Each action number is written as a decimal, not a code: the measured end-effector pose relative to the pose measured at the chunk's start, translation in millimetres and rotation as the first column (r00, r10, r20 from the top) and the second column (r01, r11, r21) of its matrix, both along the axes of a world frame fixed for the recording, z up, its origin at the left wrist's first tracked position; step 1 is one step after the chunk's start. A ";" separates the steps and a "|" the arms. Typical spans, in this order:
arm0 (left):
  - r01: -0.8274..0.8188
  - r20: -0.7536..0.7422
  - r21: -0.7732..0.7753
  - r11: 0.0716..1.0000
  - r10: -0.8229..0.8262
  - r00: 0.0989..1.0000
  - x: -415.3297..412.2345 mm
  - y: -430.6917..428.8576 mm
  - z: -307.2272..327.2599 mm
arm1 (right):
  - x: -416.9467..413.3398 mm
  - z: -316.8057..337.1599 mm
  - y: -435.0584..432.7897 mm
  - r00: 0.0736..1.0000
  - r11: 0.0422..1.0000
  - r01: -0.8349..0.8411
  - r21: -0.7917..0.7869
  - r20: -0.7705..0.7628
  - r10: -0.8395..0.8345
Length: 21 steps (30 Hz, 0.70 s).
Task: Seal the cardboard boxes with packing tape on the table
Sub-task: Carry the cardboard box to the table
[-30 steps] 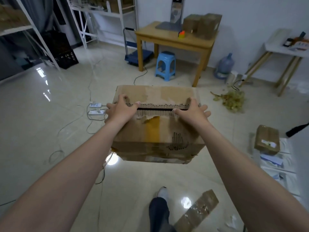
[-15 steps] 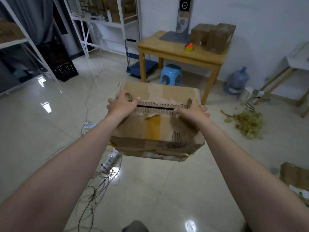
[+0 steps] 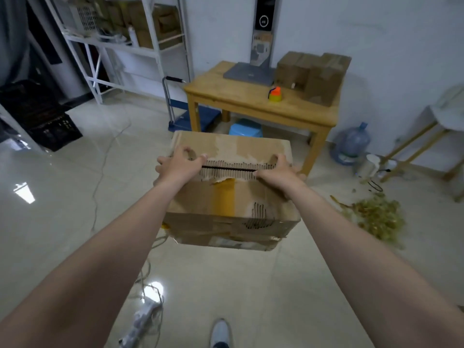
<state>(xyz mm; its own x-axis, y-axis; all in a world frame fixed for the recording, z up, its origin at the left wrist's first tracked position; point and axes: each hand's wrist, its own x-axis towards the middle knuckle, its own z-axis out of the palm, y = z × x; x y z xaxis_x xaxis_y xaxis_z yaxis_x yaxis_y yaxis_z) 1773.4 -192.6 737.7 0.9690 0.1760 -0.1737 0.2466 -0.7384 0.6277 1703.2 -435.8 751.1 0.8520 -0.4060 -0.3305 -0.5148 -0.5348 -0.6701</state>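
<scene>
A glossy pale tiled floor (image 3: 62, 222) fills most of the view. At the back left stands a white metal shelf rack (image 3: 153, 52), with black crates (image 3: 47, 121) on the floor beside it. A blue cart (image 3: 210, 116) is parked against the wall, and a blue stool (image 3: 245, 128) sits under the tabletop (image 3: 241, 96), which carries a gray stand (image 3: 248, 74) (flat base, tall upright panel). To the right, a water jug (image 3: 352, 141) stands near a white pot (image 3: 369, 165), a heap of yellow-green scraps (image 3: 376, 217) and a white-topped side table (image 3: 449, 109). A power strip (image 3: 143, 315) lies among cables (image 3: 100, 177).
</scene>
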 end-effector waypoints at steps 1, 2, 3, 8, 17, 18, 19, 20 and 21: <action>0.017 -0.007 -0.004 1.000 -0.017 1.000 32.0 -6.6 6.2 | 29.3 7.0 -6.5 1.000 1.000 0.006 -0.017 -0.014 -0.006; 0.040 -0.005 -0.007 0.999 -0.040 0.999 62.9 -13.5 12.1 | 58.6 11.8 -16.1 1.000 1.000 0.015 -0.020 -0.019 -0.015; 0.064 -0.001 -0.003 0.998 -0.064 0.998 91.4 -21.1 17.8 | 83.9 18.2 -25.3 0.999 0.999 0.023 -0.029 -0.025 -0.023; 0.151 0.032 0.020 0.988 -0.152 0.988 221.9 -68.8 39.8 | 196.9 36.3 -78.5 0.998 0.998 0.059 -0.021 -0.005 -0.059; 0.166 0.043 0.017 0.986 -0.166 0.985 445.3 -182.7 25.7 | 422.7 17.7 -189.1 0.991 0.994 0.104 -0.023 0.087 -0.101; 0.162 0.050 0.017 0.987 -0.162 0.985 471.9 -194.5 21.6 | 451.0 14.6 -202.0 0.991 0.995 0.097 -0.009 0.089 -0.095; 0.151 0.056 0.016 0.988 -0.152 0.987 496.9 -206.0 19.5 | 479.1 13.2 -213.7 0.993 0.996 0.091 -0.008 0.080 -0.090; 0.138 0.060 0.018 0.990 -0.138 0.989 521.9 -216.9 18.7 | 509.0 11.6 -224.4 0.994 0.996 0.086 0.000 0.074 -0.086; 0.123 0.064 0.020 0.992 -0.124 0.990 544.5 -227.3 21.4 | 536.8 13.8 -233.7 0.995 0.997 0.076 -0.007 0.063 -0.075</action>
